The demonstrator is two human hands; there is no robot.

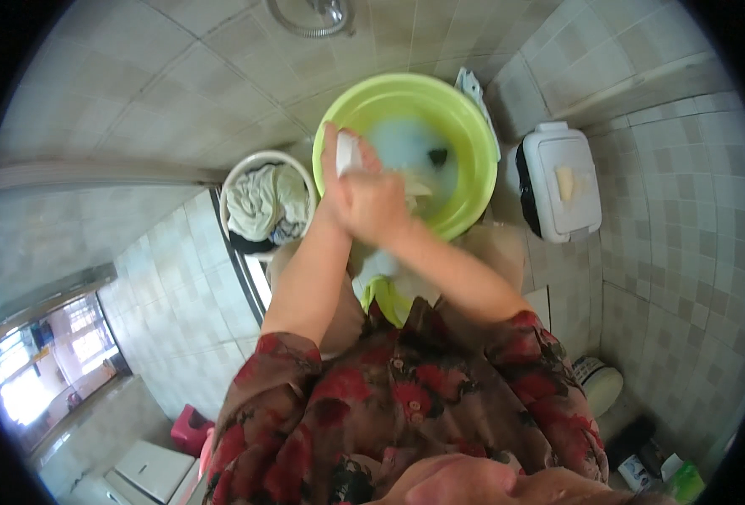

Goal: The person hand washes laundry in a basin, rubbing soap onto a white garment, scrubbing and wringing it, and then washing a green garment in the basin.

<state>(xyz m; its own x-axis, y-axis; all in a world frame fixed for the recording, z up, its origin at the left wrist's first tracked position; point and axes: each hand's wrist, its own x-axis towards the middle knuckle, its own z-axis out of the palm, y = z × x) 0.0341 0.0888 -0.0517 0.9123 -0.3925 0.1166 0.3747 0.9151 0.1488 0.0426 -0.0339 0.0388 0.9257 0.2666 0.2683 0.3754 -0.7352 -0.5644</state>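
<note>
My left hand (329,165) is raised over the near left rim of a lime-green plastic basin (487,189), its fingers on both sides of a small white item (348,153). Whether the item is cloth or soap I cannot tell. My right hand (377,201) is curled into a fist at the item's lower end, pressed against my left hand, and hides that end. Cloudy, bluish soapy water (398,142) fills the bottom of the basin. In it lie a small dark piece (437,157) and pale cloth (418,189), partly hidden behind my right hand.
A white tub (225,205) of pale and dark laundry (265,199) stands left of the basin. To the right is a white lidded bin (568,170) with a yellowish bar (564,183) on top. A plastic packet (473,91) is wedged beside the basin. Tiled walls (398,38) surround it.
</note>
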